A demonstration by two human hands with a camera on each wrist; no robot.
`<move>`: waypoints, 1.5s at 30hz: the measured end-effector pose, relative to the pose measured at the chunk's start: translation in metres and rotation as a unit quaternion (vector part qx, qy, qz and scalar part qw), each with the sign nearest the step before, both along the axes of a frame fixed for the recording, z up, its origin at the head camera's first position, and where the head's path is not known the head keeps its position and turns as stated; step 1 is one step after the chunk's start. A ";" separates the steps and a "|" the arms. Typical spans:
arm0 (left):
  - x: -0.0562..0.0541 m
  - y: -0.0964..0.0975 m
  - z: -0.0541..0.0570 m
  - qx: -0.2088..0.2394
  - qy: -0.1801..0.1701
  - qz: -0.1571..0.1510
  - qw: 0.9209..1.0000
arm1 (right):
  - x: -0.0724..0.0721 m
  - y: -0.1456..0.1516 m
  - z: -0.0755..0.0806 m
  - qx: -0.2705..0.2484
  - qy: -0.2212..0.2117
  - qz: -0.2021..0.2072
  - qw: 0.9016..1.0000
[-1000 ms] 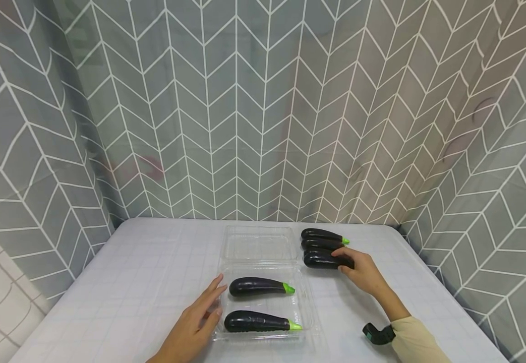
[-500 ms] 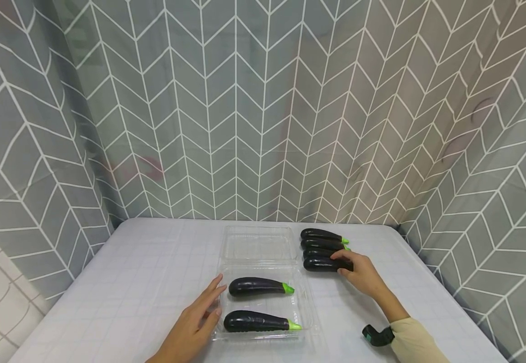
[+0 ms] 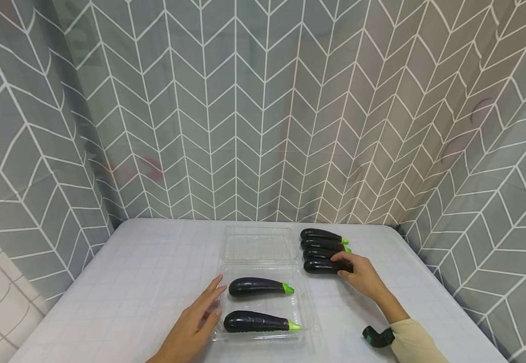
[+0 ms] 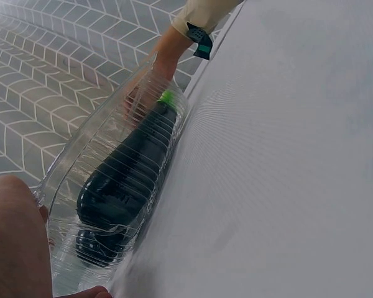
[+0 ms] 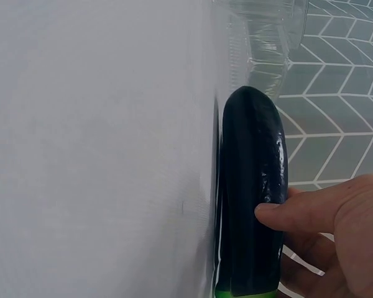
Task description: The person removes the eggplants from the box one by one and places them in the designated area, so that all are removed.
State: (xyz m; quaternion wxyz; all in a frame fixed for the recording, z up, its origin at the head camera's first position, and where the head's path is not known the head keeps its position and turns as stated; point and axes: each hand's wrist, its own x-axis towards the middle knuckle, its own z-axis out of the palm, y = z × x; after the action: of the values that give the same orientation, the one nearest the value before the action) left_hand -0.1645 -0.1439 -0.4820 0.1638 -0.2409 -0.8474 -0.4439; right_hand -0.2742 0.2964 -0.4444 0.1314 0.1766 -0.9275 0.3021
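Observation:
My right hand (image 3: 363, 275) grips the nearest eggplant (image 3: 319, 266) of a row by its stem end, which the fingers hide. In the right wrist view the thumb presses on the upper side of this dark, glossy eggplant (image 5: 252, 161), which lies along the tabletop. Behind it lie several more eggplants (image 3: 320, 234), side by side. A clear plastic clamshell box (image 3: 267, 303) stands at the middle front, lid (image 3: 258, 245) folded back. Two eggplants (image 3: 258, 286) lie inside, apart, their green stems pointing right. My left hand (image 3: 190, 325) rests at the box's left rim with extended fingers.
A white cloth covers the table (image 3: 131, 282). Grey patterned curtains (image 3: 253, 126) hang behind it and along the sides. A dark wrist device (image 3: 377, 337) sits at the right sleeve (image 3: 414, 340).
My right hand has drawn the nearest eggplant slightly toward the front, and more of the row behind shows. The left hand and the box have stayed where they were.

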 end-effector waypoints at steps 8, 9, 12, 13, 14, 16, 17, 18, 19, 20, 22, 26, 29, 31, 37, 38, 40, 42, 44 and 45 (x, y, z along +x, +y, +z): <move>-0.001 -0.001 -0.002 -0.001 -0.015 0.006 1.000 | 0.000 0.001 -0.003 0.008 -0.022 -0.004 1.000; -0.001 -0.001 -0.002 -0.001 -0.017 0.005 1.000 | 0.000 0.001 -0.003 0.008 -0.022 -0.004 1.000; -0.002 -0.001 -0.002 -0.004 -0.020 0.001 1.000 | 0.000 0.001 -0.003 0.010 -0.017 -0.001 1.000; -0.002 -0.001 -0.002 -0.005 -0.023 0.000 1.000 | -0.001 0.001 -0.003 0.010 -0.012 0.001 1.000; -0.002 -0.001 -0.002 -0.004 -0.025 -0.002 1.000 | -0.001 0.001 -0.003 0.010 -0.009 0.001 1.000; -0.003 -0.001 -0.002 -0.003 -0.026 -0.004 1.000 | -0.001 0.002 -0.003 0.009 -0.001 0.001 1.000; -0.003 -0.001 -0.002 -0.003 -0.026 -0.004 1.000 | -0.001 0.002 -0.003 0.008 0.002 0.001 1.000; -0.003 -0.001 -0.002 -0.001 -0.026 -0.004 1.000 | -0.001 0.002 -0.002 0.008 0.006 0.001 1.000; -0.003 -0.001 -0.002 0.001 -0.027 -0.004 1.000 | -0.001 0.002 -0.002 0.008 0.008 0.001 1.000; -0.003 -0.001 -0.002 0.003 -0.027 -0.004 1.000 | -0.001 0.002 -0.001 0.007 0.010 0.002 1.000; -0.003 -0.001 -0.002 0.003 -0.027 -0.003 1.000 | 0.000 0.002 0.001 0.005 0.015 0.007 1.000; -0.003 -0.001 -0.002 -0.001 -0.030 0.000 1.000 | 0.002 0.001 0.003 0.004 0.026 0.019 0.999; -0.002 -0.001 -0.002 -0.005 -0.031 0.000 1.000 | 0.003 0.000 0.004 0.003 0.031 0.026 0.999; -0.002 -0.001 -0.002 -0.005 -0.032 -0.001 0.999 | 0.003 -0.002 0.006 -0.001 0.034 0.029 0.999; -0.001 -0.001 0.000 -0.004 -0.034 0.001 0.999 | 0.004 -0.009 0.014 -0.003 0.053 0.035 0.998; -0.001 -0.001 0.000 -0.004 -0.035 0.001 0.999 | 0.005 -0.011 0.016 -0.003 0.056 0.036 0.998; -0.001 -0.001 0.000 -0.005 -0.037 0.001 0.999 | 0.006 -0.014 0.020 -0.005 0.062 0.037 0.997; -0.001 -0.001 0.000 -0.005 -0.037 0.000 0.999 | 0.006 -0.019 0.024 -0.009 0.069 0.039 0.997; -0.002 -0.001 -0.001 -0.006 -0.038 -0.001 0.999 | 0.008 -0.024 0.028 -0.014 0.075 0.042 0.996; -0.002 -0.001 -0.001 -0.005 -0.036 -0.002 0.999 | 0.009 -0.026 0.030 -0.015 0.079 0.044 0.996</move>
State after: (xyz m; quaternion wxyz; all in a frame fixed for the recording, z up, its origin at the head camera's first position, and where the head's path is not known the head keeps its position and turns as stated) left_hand -0.1666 -0.1445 -0.4831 0.1307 -0.2276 -0.8544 -0.4485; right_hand -0.2655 0.2704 -0.4141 0.1933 0.2382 -0.9010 0.3068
